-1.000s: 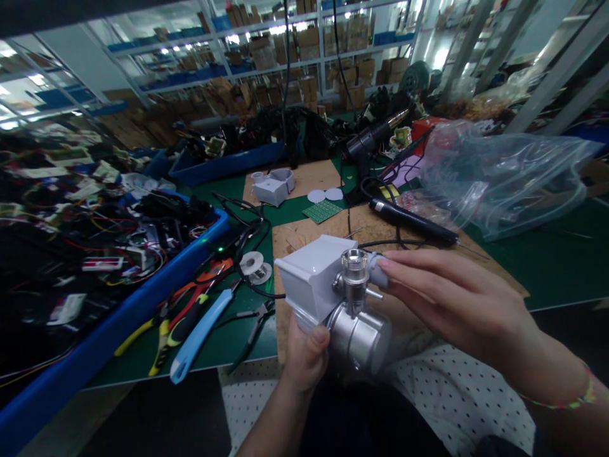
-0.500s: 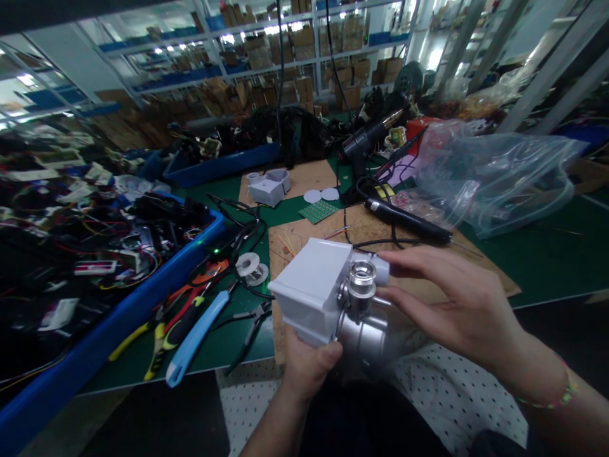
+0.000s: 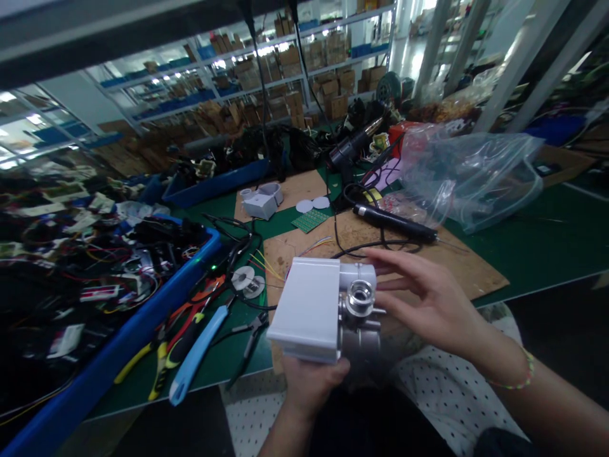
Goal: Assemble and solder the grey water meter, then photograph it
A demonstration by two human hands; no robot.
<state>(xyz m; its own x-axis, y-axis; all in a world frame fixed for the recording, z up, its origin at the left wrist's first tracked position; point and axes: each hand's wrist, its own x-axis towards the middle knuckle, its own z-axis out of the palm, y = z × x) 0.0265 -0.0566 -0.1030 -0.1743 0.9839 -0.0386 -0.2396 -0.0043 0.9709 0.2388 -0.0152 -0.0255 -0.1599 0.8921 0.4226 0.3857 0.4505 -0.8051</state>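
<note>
So, the white box (image 3: 307, 304) is up in the air over the near edge of the brown board (image 3: 471, 266). The left hand (image 3: 311, 384) is closed on it from below. A shiny metal part (image 3: 360, 301) is already on its side, next to a short tube (image 3: 356, 276). The right hand (image 3: 428, 298) has its thumb and fingers apart by the tube's end; I can't tell if they touch it. The side facing us looks closed. What is left to do, I can't tell. Thin wires (image 3: 266, 264) stick out behind the box. Farther back sits a grey box (image 3: 261, 204), with no metal part showing. On the left, a big blue bin (image 3: 164, 295) is heaped with dark parts and wires. A blue tray (image 3: 228, 181) behind holds more dark parts.
</note>
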